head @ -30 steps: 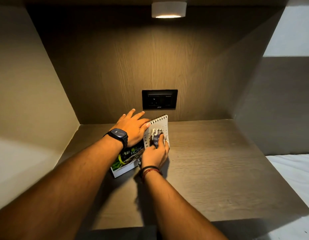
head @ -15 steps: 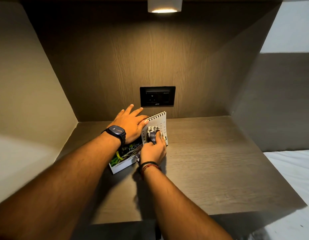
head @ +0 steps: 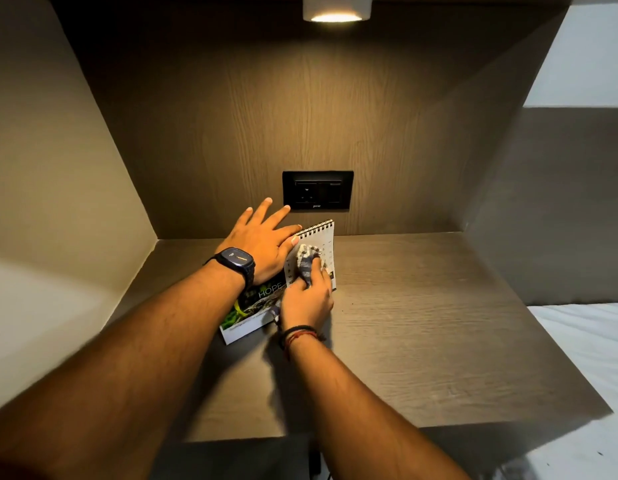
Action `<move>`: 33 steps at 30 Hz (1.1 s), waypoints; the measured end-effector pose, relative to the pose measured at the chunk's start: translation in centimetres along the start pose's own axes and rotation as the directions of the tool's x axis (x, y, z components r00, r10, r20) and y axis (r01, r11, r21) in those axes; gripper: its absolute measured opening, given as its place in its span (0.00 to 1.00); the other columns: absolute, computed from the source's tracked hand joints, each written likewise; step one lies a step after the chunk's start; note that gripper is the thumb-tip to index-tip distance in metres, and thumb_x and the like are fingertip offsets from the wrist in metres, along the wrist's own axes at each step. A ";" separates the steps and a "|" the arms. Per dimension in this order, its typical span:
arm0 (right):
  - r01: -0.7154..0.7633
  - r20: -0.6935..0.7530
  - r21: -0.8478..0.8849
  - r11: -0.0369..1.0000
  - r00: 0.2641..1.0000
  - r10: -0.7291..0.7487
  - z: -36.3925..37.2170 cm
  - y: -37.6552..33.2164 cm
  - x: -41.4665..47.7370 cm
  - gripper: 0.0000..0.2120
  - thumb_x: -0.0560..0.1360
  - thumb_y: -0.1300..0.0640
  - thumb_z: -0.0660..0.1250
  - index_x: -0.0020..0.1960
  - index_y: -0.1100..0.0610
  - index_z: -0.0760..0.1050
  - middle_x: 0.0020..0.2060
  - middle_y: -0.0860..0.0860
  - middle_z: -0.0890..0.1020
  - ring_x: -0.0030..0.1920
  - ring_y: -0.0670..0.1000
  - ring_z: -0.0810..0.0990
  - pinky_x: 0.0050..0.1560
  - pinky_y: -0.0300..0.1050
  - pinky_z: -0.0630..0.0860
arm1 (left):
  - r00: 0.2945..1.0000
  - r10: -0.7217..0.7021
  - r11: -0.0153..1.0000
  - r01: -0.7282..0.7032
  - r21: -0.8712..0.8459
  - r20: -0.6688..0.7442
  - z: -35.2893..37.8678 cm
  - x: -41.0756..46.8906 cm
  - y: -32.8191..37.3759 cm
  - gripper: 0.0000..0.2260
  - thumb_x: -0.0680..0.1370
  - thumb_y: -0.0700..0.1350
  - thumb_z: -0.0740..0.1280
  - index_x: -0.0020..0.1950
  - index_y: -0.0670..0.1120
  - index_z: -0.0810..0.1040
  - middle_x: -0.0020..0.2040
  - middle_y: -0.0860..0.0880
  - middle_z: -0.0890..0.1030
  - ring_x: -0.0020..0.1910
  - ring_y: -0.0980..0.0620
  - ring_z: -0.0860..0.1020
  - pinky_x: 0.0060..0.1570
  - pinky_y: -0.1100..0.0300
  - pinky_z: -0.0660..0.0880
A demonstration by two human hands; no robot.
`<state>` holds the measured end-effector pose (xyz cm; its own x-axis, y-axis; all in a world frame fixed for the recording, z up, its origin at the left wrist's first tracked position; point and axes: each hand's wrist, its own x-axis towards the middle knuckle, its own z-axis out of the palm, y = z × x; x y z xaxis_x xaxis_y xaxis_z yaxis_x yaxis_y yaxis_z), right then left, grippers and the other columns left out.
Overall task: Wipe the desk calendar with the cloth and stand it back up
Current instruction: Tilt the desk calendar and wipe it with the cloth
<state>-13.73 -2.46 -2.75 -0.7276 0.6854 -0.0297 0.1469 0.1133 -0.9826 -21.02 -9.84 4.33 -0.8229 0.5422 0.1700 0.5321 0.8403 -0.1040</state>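
Observation:
A spiral-bound desk calendar lies on the wooden shelf, its white date page tilted up at the far end and a green picture page with the word HOPE flat towards me. My left hand, wearing a dark watch, presses flat on the calendar with fingers spread, thumb against the raised page. My right hand holds a bunched grey-and-white cloth against the white page. Much of the calendar is hidden under both hands.
A black socket plate sits in the back panel just behind the calendar. A lamp shines from above. Side walls close the alcove left and right. White bedding lies at the right.
The cloth has slid a little up the white page under my right hand. My left hand stays pressed on the calendar. The view has shifted slightly.

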 end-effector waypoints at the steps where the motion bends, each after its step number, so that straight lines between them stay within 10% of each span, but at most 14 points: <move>1: 0.074 0.043 -0.027 0.997 0.996 -0.073 0.1 0.4 -1.0 0.26 0.72 0.65 0.58 0.68 0.51 0.67 0.71 0.51 0.68 0.69 0.52 0.68 0.65 0.35 0.58 | 1.000 0.003 1.000 -0.003 0.000 -0.002 0.0 0.0 -0.1 0.23 0.79 0.59 0.41 0.73 0.59 0.58 0.78 0.51 0.53 0.76 0.46 0.44 0.72 0.45 0.44; 33: 0.077 -0.012 0.040 0.996 0.997 -0.076 1.1 0.2 -2.5 0.26 0.72 0.68 0.58 0.69 0.53 0.67 0.72 0.51 0.66 0.71 0.51 0.65 0.62 0.28 0.55 | 0.997 0.022 0.999 -0.019 0.044 -0.070 0.1 -0.2 0.1 0.24 0.78 0.62 0.46 0.74 0.59 0.56 0.77 0.49 0.56 0.73 0.41 0.54 0.70 0.43 0.53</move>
<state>-12.58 -4.96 -3.03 -0.7288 0.6831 0.0473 0.0641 0.1368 -0.9885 -20.82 -9.90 4.22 -0.7949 0.5591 0.2356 0.5387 0.8291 -0.1501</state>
